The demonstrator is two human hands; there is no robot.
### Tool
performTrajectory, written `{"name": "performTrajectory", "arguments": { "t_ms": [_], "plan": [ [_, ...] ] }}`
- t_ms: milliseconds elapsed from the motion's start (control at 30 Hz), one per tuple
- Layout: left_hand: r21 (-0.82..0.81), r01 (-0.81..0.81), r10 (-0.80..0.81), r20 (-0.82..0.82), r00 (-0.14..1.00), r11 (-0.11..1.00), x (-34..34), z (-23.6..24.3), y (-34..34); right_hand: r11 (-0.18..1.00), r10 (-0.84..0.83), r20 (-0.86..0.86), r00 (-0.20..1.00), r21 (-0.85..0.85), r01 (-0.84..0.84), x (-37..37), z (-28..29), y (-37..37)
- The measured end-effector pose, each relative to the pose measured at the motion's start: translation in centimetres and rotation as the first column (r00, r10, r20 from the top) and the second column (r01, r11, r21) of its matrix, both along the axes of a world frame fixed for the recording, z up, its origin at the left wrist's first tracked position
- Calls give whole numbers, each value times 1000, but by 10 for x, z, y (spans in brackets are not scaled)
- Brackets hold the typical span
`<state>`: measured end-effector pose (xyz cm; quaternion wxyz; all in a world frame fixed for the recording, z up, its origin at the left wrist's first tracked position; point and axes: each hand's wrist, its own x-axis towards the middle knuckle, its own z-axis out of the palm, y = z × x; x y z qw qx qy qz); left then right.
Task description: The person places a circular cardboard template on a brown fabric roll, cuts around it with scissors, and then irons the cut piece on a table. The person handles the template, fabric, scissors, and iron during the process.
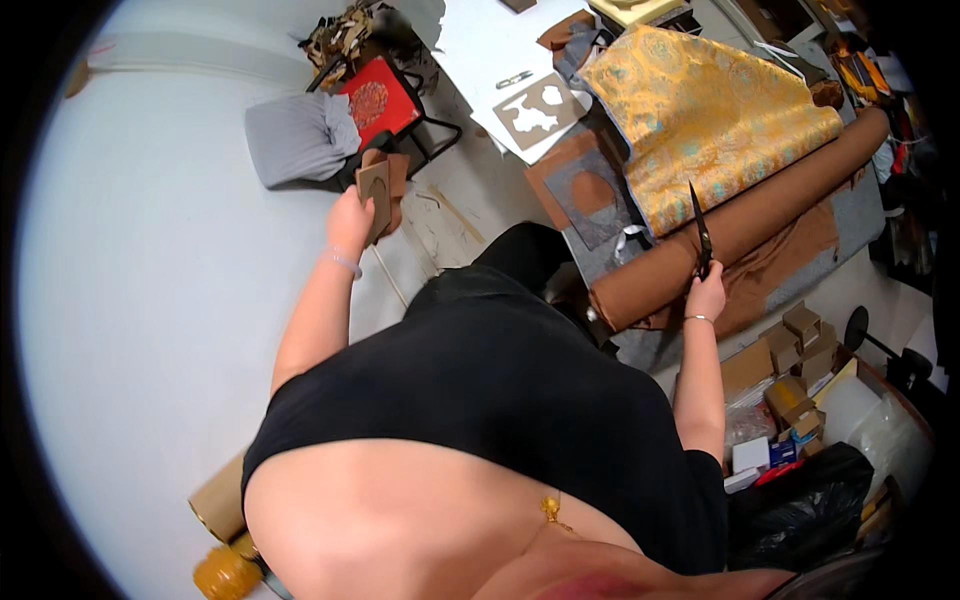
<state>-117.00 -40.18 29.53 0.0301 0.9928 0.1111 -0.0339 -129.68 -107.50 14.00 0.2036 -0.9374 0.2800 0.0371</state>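
My left hand, out to the left, grips a tan board with an oval outline, along with brown fabric behind it. My right hand is closed round the handles of black scissors, their blades pointing up over a long brown fabric roll. Gold patterned brocade lies beside the roll on the work table. A grey piece with a brown oval lies left of the brocade, near a cut-out board on white sheeting.
A red-seated chair with a grey cushion stands upper left, by a white wall. Cardboard boxes and a black bag crowd the lower right. An upright roll and a yellow container are at lower left.
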Motion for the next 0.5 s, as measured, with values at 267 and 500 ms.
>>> {"name": "performTrajectory", "arguments": {
  "t_ms": [267,500],
  "plan": [
    [196,96,-61,-176,982,976,117,42,83,868,-495,187,849,76,490,-30,4,73],
    [131,726,-716,-123,687,675,307,53,105,446,-879,304,368,247,860,-54,17,231]
  ]
}}
